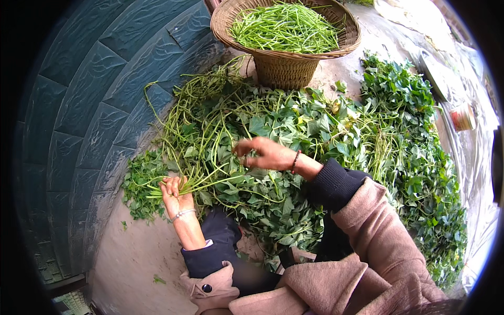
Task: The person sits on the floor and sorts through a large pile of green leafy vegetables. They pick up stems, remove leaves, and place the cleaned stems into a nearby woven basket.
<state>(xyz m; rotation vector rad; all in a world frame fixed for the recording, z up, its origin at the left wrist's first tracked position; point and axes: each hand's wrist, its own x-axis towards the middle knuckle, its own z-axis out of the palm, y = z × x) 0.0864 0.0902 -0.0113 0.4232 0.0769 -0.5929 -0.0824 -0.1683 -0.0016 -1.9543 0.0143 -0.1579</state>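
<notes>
My left hand [176, 193] is closed around a small bunch of green leaf stalks [197, 185], whose thin ends spread out to the right. Above the leafy pile, my right hand [265, 153] is held with fingers spread and somewhat blurred; nothing shows between them. Below and around both hands lies a big heap of leafy green vines [291, 130], with long bare stems towards its left side. A wicker basket [287, 71] stands beyond the heap, filled with cut green stalks [287, 29].
Dark stone-patterned wall panels [114, 78] rise at the left. A smaller pile of leaves [143, 181] lies near them on the concrete floor [138, 256]. More vines run along the right side, beside plastic sheeting [476, 169] and a small tub [463, 117].
</notes>
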